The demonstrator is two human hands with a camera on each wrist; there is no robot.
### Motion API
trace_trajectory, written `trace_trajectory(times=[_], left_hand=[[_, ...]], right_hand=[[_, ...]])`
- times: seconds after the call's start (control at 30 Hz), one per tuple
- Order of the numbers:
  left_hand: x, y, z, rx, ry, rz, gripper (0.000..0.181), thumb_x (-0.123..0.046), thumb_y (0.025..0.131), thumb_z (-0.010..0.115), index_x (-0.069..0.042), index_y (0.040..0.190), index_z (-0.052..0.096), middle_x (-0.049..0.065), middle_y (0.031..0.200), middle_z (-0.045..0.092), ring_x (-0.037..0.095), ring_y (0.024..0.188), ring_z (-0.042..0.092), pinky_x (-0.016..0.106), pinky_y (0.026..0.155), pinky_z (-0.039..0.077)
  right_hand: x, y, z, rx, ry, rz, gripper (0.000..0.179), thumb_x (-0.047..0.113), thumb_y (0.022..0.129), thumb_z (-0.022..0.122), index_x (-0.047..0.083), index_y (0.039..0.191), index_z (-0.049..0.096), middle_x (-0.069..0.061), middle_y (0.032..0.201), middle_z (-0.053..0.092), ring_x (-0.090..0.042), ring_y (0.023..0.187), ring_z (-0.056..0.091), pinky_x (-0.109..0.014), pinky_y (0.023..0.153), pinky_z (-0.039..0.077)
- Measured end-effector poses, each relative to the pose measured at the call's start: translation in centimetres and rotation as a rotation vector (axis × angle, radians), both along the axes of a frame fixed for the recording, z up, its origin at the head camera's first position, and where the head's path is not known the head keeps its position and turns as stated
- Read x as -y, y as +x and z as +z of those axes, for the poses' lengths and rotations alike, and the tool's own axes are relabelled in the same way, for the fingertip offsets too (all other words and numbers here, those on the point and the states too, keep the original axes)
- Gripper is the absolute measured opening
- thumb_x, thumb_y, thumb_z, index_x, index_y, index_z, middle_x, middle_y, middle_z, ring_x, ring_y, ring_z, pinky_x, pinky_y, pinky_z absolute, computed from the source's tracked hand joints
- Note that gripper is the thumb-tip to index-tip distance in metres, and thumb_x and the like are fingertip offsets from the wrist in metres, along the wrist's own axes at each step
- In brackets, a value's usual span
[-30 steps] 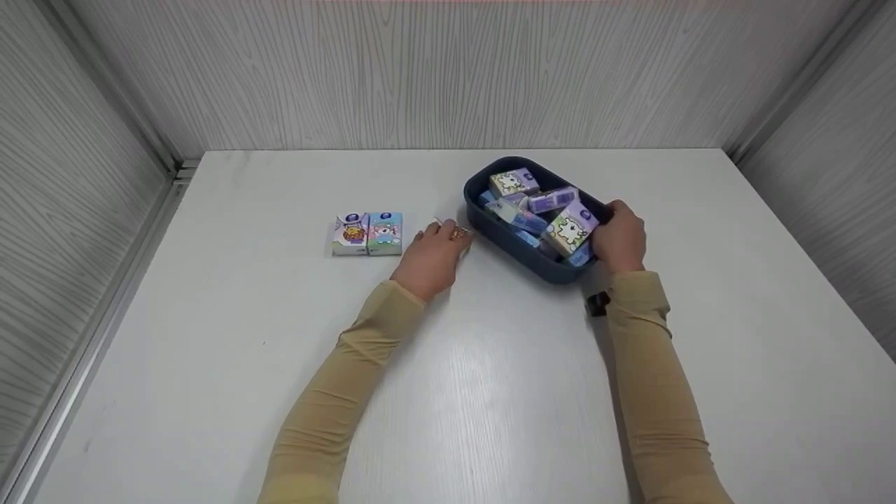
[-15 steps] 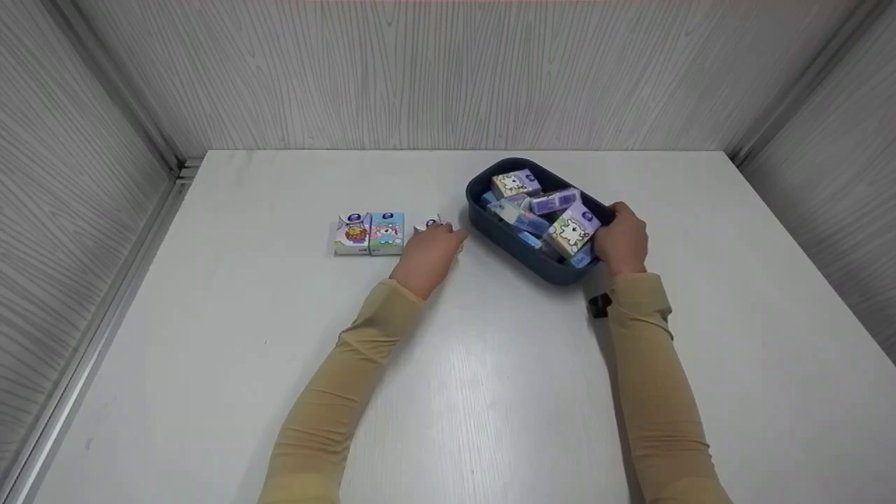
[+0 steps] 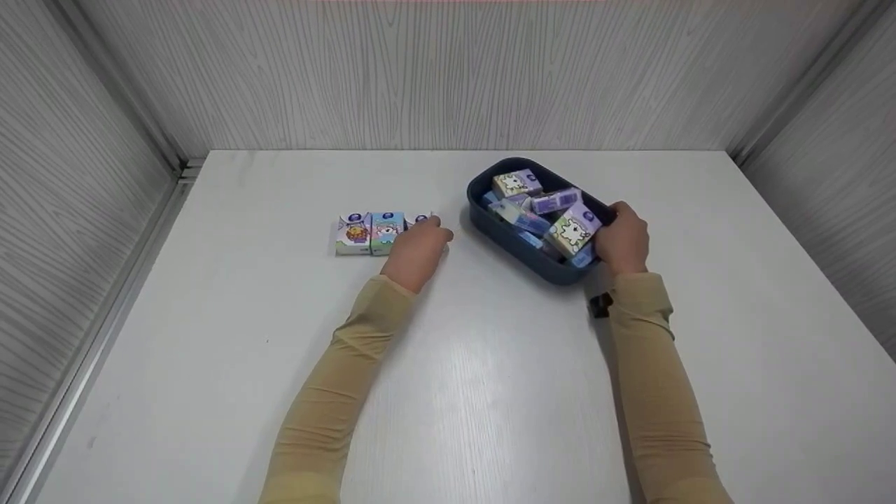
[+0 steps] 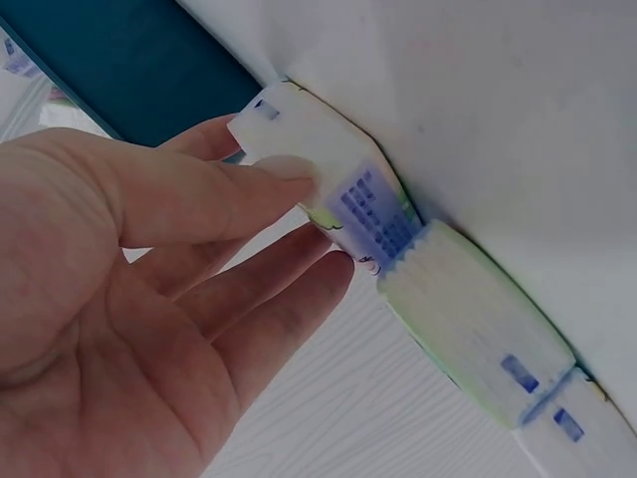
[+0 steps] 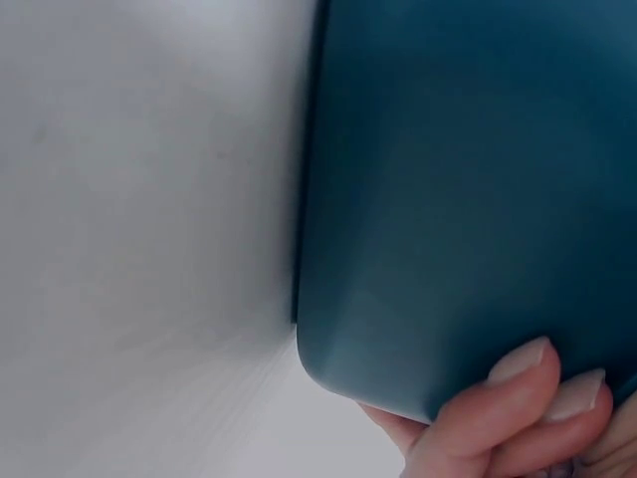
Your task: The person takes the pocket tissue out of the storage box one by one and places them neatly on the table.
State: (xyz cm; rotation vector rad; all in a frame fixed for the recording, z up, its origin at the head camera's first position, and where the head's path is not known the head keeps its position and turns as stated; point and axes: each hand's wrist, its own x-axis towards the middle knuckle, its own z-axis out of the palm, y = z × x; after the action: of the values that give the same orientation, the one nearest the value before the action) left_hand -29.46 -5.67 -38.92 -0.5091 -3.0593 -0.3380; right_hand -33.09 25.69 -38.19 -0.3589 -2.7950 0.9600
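My left hand [image 3: 418, 255] pinches a small pocket tissue pack [image 4: 289, 134] between thumb and fingers, its printed top just showing past the fingers in the head view. The pack's end meets a blue-and-green tissue pack [image 3: 386, 227], which lies side by side with a purple-and-white tissue pack [image 3: 353, 236] with a cartoon figure. On the right, my right hand [image 3: 622, 240] grips the near right end of a dark blue plastic bin [image 3: 516, 253], fingers [image 5: 503, 403] on its outer wall. Several loose tissue packs [image 3: 572, 229] lie jumbled inside the bin.
The white table [image 3: 448, 392] carries the row of packs and the bin. A grey wood-grain panel [image 3: 448, 77] rises behind it, with side panels left and right. A small black object [image 3: 600, 306] shows by my right wrist.
My left hand has moved left with a tissue pack, from beside the bin to the right end of the two lying packs. The right hand and the bin have stayed put.
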Motion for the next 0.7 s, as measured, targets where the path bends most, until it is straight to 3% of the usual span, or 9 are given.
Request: trace_trajectory(times=[0.23, 0.43, 0.7], left_hand=[[0.36, -0.2, 0.19, 0.031, -0.004, 0.015, 0.029, 0.003, 0.096, 0.052, -0.006, 0.118, 0.067, 0.018, 0.125, 0.057, 0.032, 0.112, 0.056, 0.044, 0.089, 0.049], [0.46, -0.02, 0.39, 0.001, -0.016, 0.016, 0.028, 0.005, 0.095, 0.052, -0.005, 0.115, 0.069, 0.019, 0.124, 0.058, 0.033, 0.11, 0.058, 0.045, 0.087, 0.05], [0.59, 0.09, 0.62, 0.014, -0.02, 0.027, 0.025, 0.005, 0.095, 0.052, -0.002, 0.113, 0.068, 0.02, 0.125, 0.058, 0.034, 0.109, 0.059, 0.046, 0.086, 0.05]], right_hand=[[-0.03, -0.18, -0.11, 0.011, 0.002, 0.005, 0.042, 0.004, 0.088, 0.045, 0.0, 0.129, 0.052, -0.023, 0.122, 0.058, -0.037, 0.108, 0.055, -0.05, 0.091, 0.043], [-0.01, -0.05, 0.01, 0.009, 0.006, -0.003, 0.042, 0.003, 0.086, 0.045, 0.001, 0.128, 0.053, -0.023, 0.121, 0.058, -0.038, 0.108, 0.055, -0.05, 0.091, 0.043], [0.06, 0.0, 0.09, 0.009, 0.001, -0.007, 0.043, 0.003, 0.087, 0.044, 0.0, 0.129, 0.052, -0.023, 0.124, 0.057, -0.038, 0.11, 0.054, -0.051, 0.093, 0.042]])
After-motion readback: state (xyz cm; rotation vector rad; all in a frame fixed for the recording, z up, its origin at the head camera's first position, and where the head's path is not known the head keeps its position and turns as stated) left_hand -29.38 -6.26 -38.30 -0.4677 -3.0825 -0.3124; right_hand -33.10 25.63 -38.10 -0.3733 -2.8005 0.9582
